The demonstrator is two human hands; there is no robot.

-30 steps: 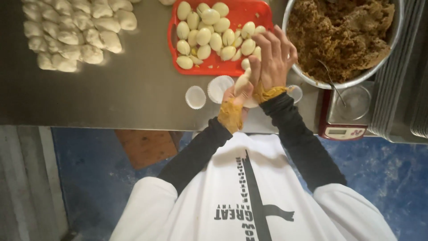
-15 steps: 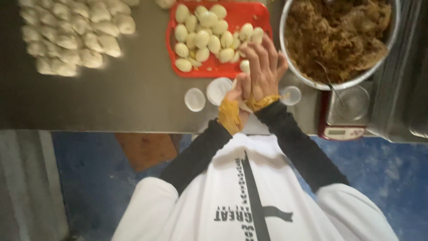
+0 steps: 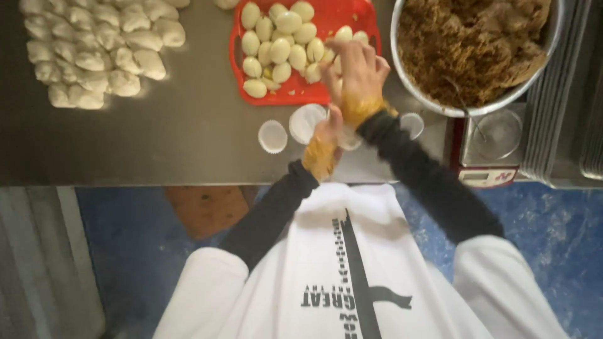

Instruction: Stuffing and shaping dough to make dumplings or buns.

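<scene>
I am looking straight down at a steel bench [image 3: 157,138] with both hands meeting just near of a red tray [image 3: 242,81]. My right hand [image 3: 355,75] is lying over the near right corner of the tray, its fingers [image 3: 352,50] spread narrow and curled downward over the pale eggs [image 3: 279,50] heaped there; whether it is actually gripping one I cannot tell, since the palm is hiding what is under it. My left hand [image 3: 323,141] is sitting lower, just beside the right wrist, cupped over something pale at the bench edge; I cannot tell what it is closing on. Both hands are smeared with a yellow-brown paste, which seems to match the brown filling [image 3: 471,44] in the big metal bowl [image 3: 546,56] at far right, kept within easy reach of the right arm. Three white paper cups [image 3: 272,135] are standing open on the bench between the tray and me, close to the hands. A small scale [image 3: 487,150] is sitting under the bowl's near rim. Well apart at far left, a pile of white dough pieces [image 3: 94,50] is resting on the bench, out of the way of the messy hands.
</scene>
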